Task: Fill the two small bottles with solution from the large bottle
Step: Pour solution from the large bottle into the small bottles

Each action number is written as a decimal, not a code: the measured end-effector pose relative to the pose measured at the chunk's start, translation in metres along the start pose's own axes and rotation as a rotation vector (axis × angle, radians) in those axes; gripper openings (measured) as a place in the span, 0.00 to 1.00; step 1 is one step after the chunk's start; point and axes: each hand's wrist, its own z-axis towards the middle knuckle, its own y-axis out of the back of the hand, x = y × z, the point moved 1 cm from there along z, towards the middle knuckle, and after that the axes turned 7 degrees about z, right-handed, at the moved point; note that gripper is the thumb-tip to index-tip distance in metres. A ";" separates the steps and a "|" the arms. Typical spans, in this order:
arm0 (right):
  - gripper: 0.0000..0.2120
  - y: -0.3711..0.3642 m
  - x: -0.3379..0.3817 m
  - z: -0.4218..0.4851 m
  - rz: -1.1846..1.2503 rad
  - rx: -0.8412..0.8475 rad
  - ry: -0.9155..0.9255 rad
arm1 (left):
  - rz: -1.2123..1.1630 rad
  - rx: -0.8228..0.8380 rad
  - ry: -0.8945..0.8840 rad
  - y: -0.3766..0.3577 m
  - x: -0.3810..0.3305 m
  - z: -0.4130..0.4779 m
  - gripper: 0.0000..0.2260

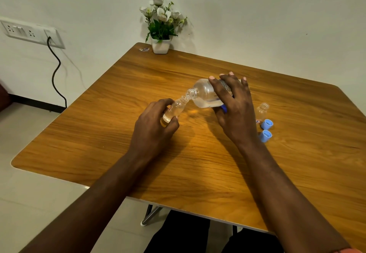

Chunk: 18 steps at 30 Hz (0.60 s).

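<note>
two bare forearms reach forward over a wooden counter (198, 163). left hand (152, 126) wraps its fingers around a small bottle (175, 109), tilted with its mouth up and to the right, a little clear liquid in its base. right hand (235, 106) grips the large bottle (204, 94) from above, laid almost level, its open neck touching the small bottle's mouth, liquid pooled along its lower side. right of that hand, two blue caps (266, 130) lie near a second small bottle (262, 111), open and upright. at the far edge stands a white flower pot (160, 45) against the wall.
</note>
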 end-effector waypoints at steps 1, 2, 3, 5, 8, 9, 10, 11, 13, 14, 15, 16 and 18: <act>0.37 0.000 0.000 0.000 0.001 0.001 -0.001 | 0.000 0.000 -0.001 0.000 0.000 0.000 0.18; 0.37 0.000 0.000 0.000 0.000 0.002 -0.002 | 0.001 -0.001 -0.001 0.000 0.000 0.000 0.18; 0.37 0.000 0.000 -0.001 0.000 0.003 -0.003 | 0.001 0.000 0.000 0.000 0.000 -0.001 0.18; 0.36 0.000 0.000 -0.001 0.001 0.004 -0.002 | -0.001 0.004 0.001 0.000 0.000 -0.001 0.19; 0.36 0.000 0.000 -0.001 0.006 0.008 -0.005 | 0.003 0.007 -0.001 -0.001 0.001 -0.001 0.19; 0.36 0.000 0.000 -0.001 0.006 0.009 -0.006 | 0.004 0.008 0.000 -0.001 0.002 -0.001 0.19; 0.36 0.000 0.000 -0.001 0.005 0.008 -0.007 | 0.005 0.009 0.001 -0.001 0.002 -0.001 0.19; 0.36 0.000 0.000 -0.001 0.005 0.007 -0.007 | 0.005 0.008 0.002 -0.001 0.003 -0.001 0.19; 0.37 0.000 0.000 -0.001 0.004 0.005 -0.006 | 0.003 0.008 0.003 -0.002 0.003 -0.001 0.19; 0.37 -0.001 0.000 -0.001 0.003 0.006 -0.007 | 0.001 0.009 0.003 -0.002 0.003 -0.001 0.19; 0.36 -0.001 0.000 -0.001 0.002 0.008 -0.008 | -0.002 0.010 0.002 -0.002 0.003 -0.001 0.19; 0.36 0.000 0.000 -0.001 0.001 0.009 -0.008 | -0.002 0.010 0.001 -0.002 0.003 -0.001 0.19; 0.36 0.000 0.001 -0.001 0.003 0.009 -0.008 | -0.001 0.013 0.007 -0.002 0.003 0.000 0.19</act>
